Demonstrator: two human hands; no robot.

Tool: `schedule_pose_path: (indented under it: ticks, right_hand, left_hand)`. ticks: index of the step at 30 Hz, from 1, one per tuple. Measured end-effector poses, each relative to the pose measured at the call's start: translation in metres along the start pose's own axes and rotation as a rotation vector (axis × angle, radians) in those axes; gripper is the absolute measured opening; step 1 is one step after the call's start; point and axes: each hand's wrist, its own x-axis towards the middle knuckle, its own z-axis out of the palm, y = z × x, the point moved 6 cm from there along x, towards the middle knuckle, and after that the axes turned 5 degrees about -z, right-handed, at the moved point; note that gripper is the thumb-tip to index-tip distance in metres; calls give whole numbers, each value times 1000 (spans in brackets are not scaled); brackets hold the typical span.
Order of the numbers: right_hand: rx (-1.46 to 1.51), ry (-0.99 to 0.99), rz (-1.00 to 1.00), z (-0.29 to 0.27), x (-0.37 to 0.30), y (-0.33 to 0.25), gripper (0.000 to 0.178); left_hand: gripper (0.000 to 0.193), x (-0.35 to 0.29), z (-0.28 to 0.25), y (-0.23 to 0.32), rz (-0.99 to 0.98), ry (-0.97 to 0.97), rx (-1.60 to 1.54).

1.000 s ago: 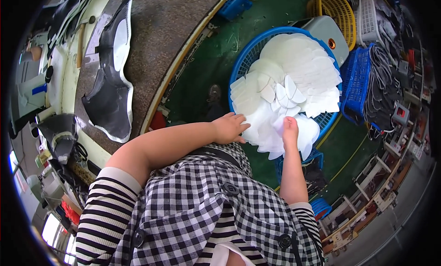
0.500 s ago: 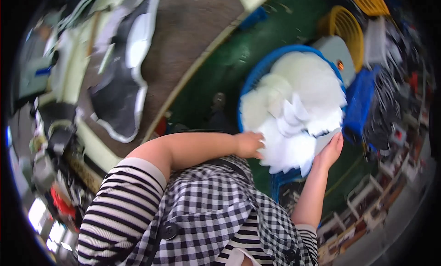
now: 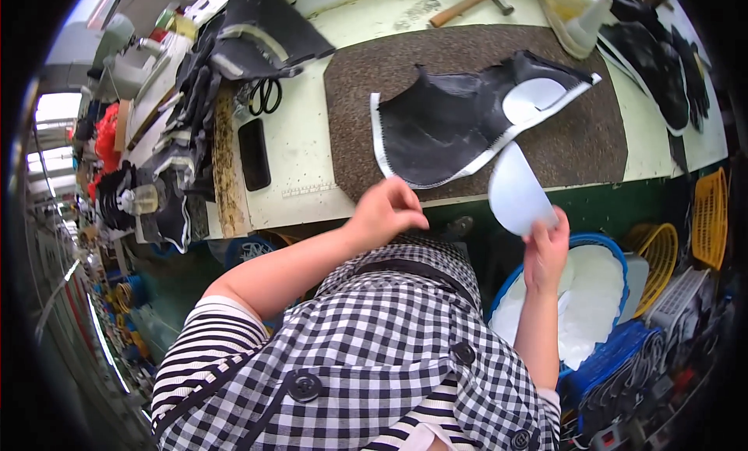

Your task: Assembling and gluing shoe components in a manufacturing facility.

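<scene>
My right hand (image 3: 545, 250) pinches a thin white half-oval piece (image 3: 517, 192) by its lower corner, holding it up in front of the table's near edge. Loosely curled, with the thumb apart, my left hand (image 3: 387, 211) holds nothing that I can see. It hovers by the table edge, just below a black shoe-upper piece (image 3: 444, 128) with a white border. That upper lies flat on a brown textured mat (image 3: 354, 77). Another white rounded piece (image 3: 530, 96) rests on the upper's right part. Below my right hand, a blue basket (image 3: 623, 276) holds many white pieces.
A wooden-handled hammer (image 3: 461, 8) and a whitish bottle (image 3: 586, 26) lie toward the back. Black scissors (image 3: 266, 97) and a dark phone (image 3: 254, 155) sit at left, near stacked black uppers (image 3: 269, 30). Yellow baskets (image 3: 658, 260) stand at right.
Both hands were at the white pieces in the blue basket. The view has turned to the table; my right hand has brought one piece up, and my left hand has come away from the basket.
</scene>
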Motion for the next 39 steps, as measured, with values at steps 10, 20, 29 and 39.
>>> schedule_pose_path:
  ticks: [10,20,29,39]
  right_hand:
    - [-639,-196,-76,135,44,99,30]
    - [-824,-273,-305,137,34,85,35]
    - [-851,-274,-234,130,33,84,29]
    - [-886,-279,-200,135,37,86,23]
  left_hand:
    - [54,49,-85,-5,-92,-36,1]
    - [27,62,-90,1,-68,379,348]
    - [40,58,-87,-5,-60,397,120]
    - [33,57,-90,-1,-7,439,142]
